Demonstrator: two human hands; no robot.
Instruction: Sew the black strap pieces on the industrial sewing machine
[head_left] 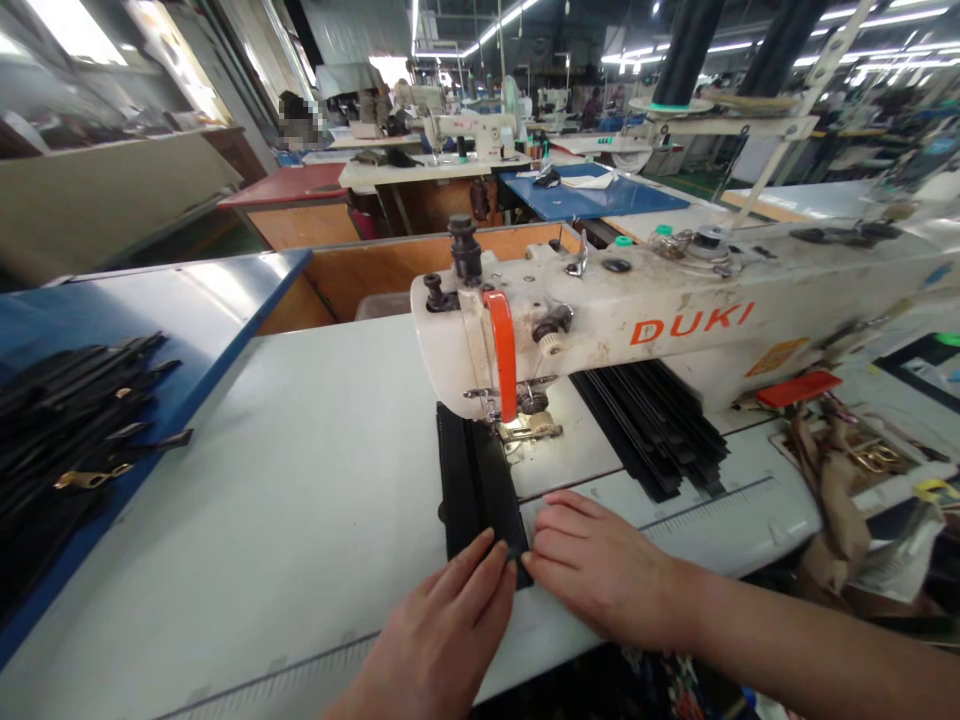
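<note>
A black strip piece (484, 480) with a lengthwise fold or seam lies on the white sewing table, its far end beneath the head of the sewing machine (517, 425). My left hand (450, 625) rests on its near end, fingers together and laid flat. At the strip's right edge is my right hand (600, 565), fingers bent and closed against that edge; its thumb is hidden. The presser foot area is lit, but the needle cannot be made out clearly. A stack of black strips (652, 425) lies under the machine's arm, right of my hands.
Black pieces with metal zipper pulls (94, 478) are piled on a blue tabletop (232, 285) at the left. A printed ruler (277, 680) runs along the table's front edge. On the right sits a box with brass-coloured hardware (874, 457). Other sewing stations stand behind.
</note>
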